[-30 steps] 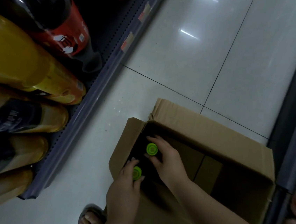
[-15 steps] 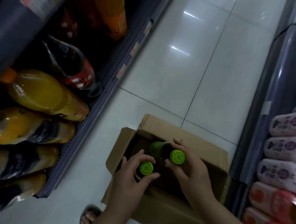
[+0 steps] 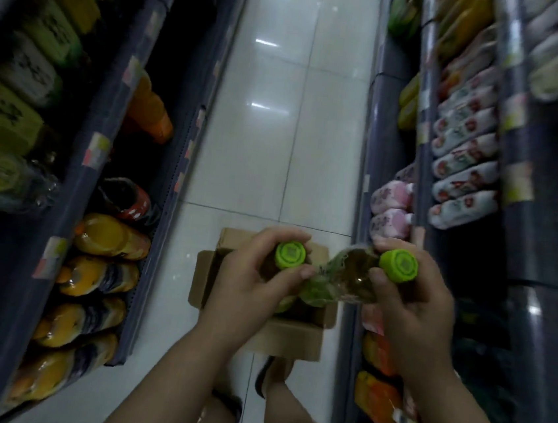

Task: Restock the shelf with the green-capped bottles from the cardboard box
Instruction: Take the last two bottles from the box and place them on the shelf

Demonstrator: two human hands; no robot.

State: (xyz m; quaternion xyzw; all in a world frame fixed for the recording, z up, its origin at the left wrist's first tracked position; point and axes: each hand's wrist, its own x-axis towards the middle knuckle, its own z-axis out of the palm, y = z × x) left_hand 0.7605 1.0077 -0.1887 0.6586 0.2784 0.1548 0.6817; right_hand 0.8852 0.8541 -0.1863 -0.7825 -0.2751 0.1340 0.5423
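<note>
I hold two green-capped bottles above the open cardboard box (image 3: 295,338), which sits on the floor between the shelves. My left hand (image 3: 246,283) grips the neck of the left bottle (image 3: 289,254), whose cap faces the camera. My right hand (image 3: 412,304) grips the right bottle (image 3: 345,283); its clear body and green label show between my hands. Both bottles are lifted out of the box. The inside of the box is mostly hidden behind my hands.
A shelf unit on the left (image 3: 104,158) holds yellow and orange drink bottles (image 3: 109,238) lying on their sides. On the right, shelves (image 3: 422,178) carry pink and white packs (image 3: 461,168). The white tiled aisle floor (image 3: 279,125) runs ahead. My feet (image 3: 270,376) stand behind the box.
Both hands have lifted the two bottles up out of the box toward the camera. My view has tilted up, showing more of the aisle and both shelves.
</note>
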